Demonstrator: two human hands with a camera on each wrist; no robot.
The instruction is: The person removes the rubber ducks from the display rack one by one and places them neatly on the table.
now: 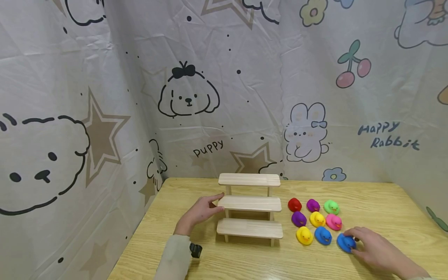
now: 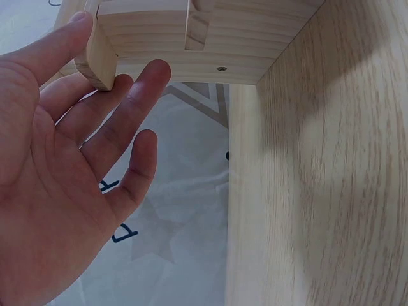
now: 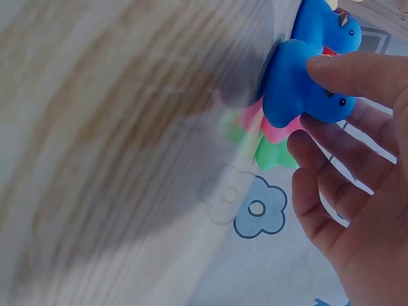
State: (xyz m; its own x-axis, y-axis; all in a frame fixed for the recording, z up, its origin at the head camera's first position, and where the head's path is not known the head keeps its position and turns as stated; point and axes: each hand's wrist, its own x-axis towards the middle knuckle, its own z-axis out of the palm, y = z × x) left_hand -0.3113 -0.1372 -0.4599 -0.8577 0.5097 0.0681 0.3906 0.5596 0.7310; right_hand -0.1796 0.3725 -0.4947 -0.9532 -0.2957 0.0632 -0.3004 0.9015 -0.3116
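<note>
A small three-tier wooden stand (image 1: 249,227) is upright on the table. At the left end of its middle board, my left hand (image 1: 201,212) pinches the edge, thumb on one face and index finger behind; the other fingers (image 2: 121,140) spread loosely. My right hand (image 1: 376,249) holds a blue rubber duck (image 1: 345,243) between thumb and fingers at the near right of the duck group. This duck (image 3: 296,86) appears to rest on the tabletop. Just left of it sits another blue duck (image 1: 323,236), partly hidden behind the held one in the right wrist view.
Beside the stand are a red duck (image 1: 294,205), purple ducks (image 1: 299,219), yellow ducks (image 1: 304,236), a green duck (image 1: 331,207) and a pink duck (image 1: 334,222). A printed cloth (image 1: 245,97) hangs behind the wood-grain table (image 1: 297,266) and along its sides.
</note>
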